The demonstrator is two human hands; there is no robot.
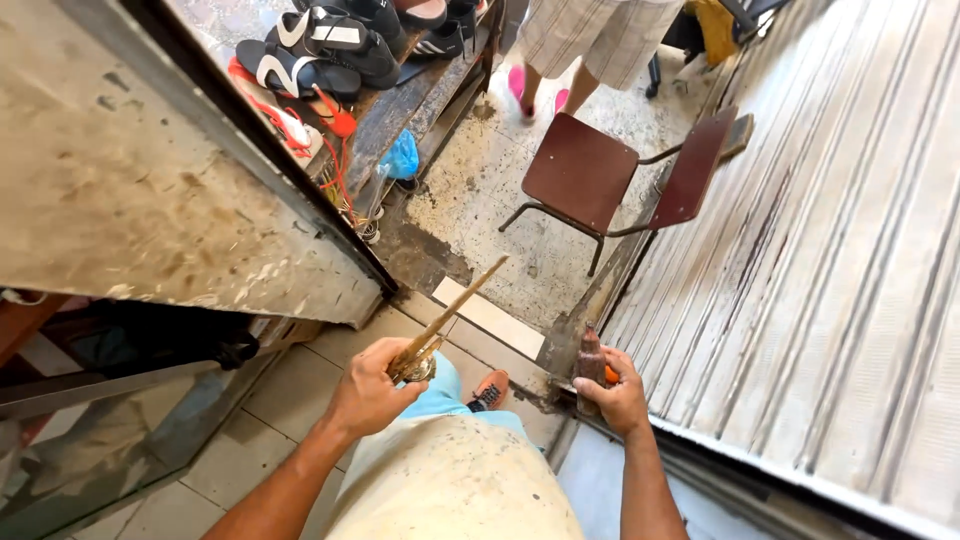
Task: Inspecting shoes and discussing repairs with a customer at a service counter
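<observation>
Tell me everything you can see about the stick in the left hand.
The stick is thin, straight and pale tan, and looks like wood. It tilts up and to the right, its free end pointing toward the brown chair. The left hand grips its lower end, where something shiny and metallic sits by the fingers; what it is cannot be told. Nothing else touches the stick.

A small street-front shop: sandals on a shelf, metal roll-up shutter, pavement chair.
</observation>
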